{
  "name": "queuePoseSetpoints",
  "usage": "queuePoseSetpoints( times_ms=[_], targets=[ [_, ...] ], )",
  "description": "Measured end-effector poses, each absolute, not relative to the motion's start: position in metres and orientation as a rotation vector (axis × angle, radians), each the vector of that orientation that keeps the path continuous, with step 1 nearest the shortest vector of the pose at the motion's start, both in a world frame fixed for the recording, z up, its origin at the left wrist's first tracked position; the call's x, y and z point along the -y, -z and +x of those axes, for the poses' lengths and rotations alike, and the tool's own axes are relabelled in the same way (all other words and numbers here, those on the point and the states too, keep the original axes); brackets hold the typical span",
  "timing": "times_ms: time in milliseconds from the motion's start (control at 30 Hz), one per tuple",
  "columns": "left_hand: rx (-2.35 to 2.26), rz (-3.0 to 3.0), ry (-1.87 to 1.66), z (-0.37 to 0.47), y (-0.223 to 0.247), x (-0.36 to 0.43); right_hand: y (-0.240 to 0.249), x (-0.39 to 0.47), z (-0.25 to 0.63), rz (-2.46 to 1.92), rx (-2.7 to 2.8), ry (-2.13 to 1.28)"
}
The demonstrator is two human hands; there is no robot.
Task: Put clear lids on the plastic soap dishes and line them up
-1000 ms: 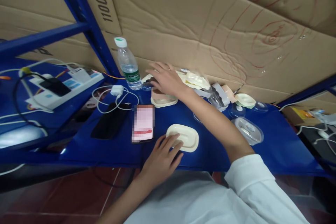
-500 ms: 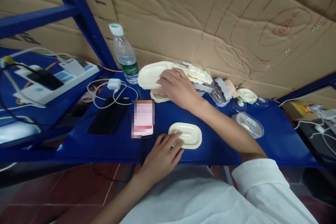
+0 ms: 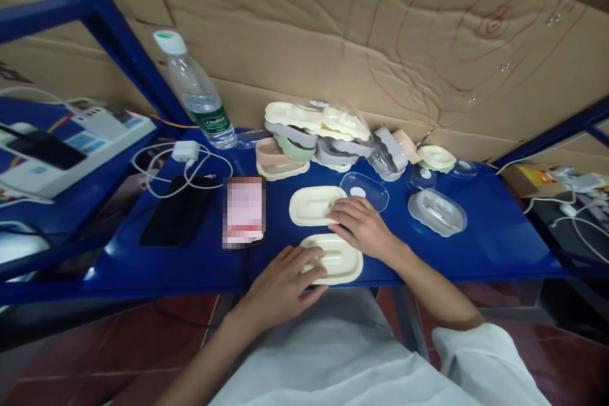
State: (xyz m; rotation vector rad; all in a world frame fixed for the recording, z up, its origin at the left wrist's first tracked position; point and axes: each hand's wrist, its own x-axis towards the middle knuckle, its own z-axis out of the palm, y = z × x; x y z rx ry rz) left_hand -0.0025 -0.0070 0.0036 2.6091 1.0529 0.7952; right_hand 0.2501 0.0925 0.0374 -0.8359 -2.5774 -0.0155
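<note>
From the head view: resting the left hand over the left end of the near cream dish, with fingers loosely spread and not wrapped round anything, close to the front edge of the worktop. Touching the right end of the far cream dish with the bent fingers of the right hand; impossible to tell whether gripped, with the fingers' undersides hidden. Lying flat, one dish behind the other, slightly apart. Possible to drag the near cream dish over the front edge, by drawing the left hand back with fingertips hooked inside. Possible also to knock rims together, from pushing the far cream dish nearer. Easy to sweep aside the clear lid, given such closeness to the right hand.
</note>
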Motion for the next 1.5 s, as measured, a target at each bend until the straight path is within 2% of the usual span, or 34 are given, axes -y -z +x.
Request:
queuePoseSetpoints(
  times_ms=[200,467,633,867,1133,1333,1500],
  targets=[
    [-1.063,2.623,-0.819,-0.003,-0.001,0.007,-0.035,-0.1,0.261,-0.879,2.565,-0.042],
    [-1.073,2.648,-0.881,-0.002,0.002,0.005,-0.074,-0.114,0.301,-1.26,2.179,0.162],
    [-1.092,2.643,-0.826,-0.002,0.001,0.005,-0.095,-0.153,0.338,-1.457,1.992,0.272],
    [-1.091,2.631,-0.859,-0.002,0.003,0.006,-0.082,-0.2,0.352,-1.883,1.973,0.169],
    [-1.08,2.643,-0.891,0.0,-0.003,0.005,-0.087,-0.188,0.351,-1.608,1.716,-0.09],
    [-1.073,2.644,-0.89,0.0,-0.002,0.005,-0.095,-0.098,0.335,-1.325,1.851,0.121],
    [-1.151,2.683,-1.022,-0.001,0.0,0.007,-0.057,-0.016,0.309,-1.046,2.182,0.086]
  ],
)
